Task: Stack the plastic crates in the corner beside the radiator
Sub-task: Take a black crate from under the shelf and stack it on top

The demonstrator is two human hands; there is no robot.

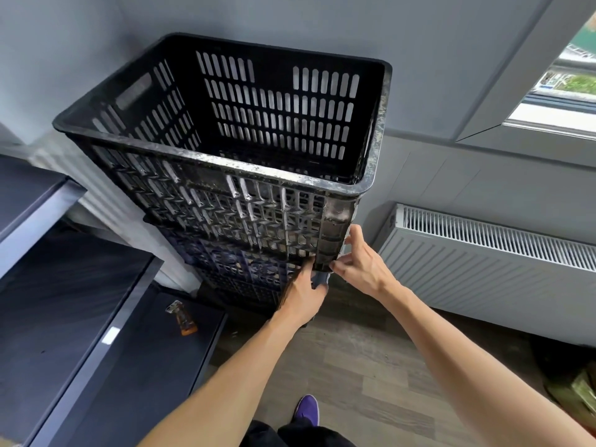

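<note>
A tall black slotted plastic crate, its rim scuffed white, stands on top of a darker crate in the corner against the grey wall. The stack below is mostly hidden. My left hand grips the near right corner where the two crates meet, fingers curled on the lower crate's rim. My right hand presses against the same corner of the top crate from the right, thumb and fingers on its bottom edge. The white radiator runs along the wall just to the right of the stack.
Dark blue-grey furniture panels stand close on the left, with a small orange tool lying on one. Wood-look floor lies in front. A window is upper right; a greenish object sits at the lower right edge.
</note>
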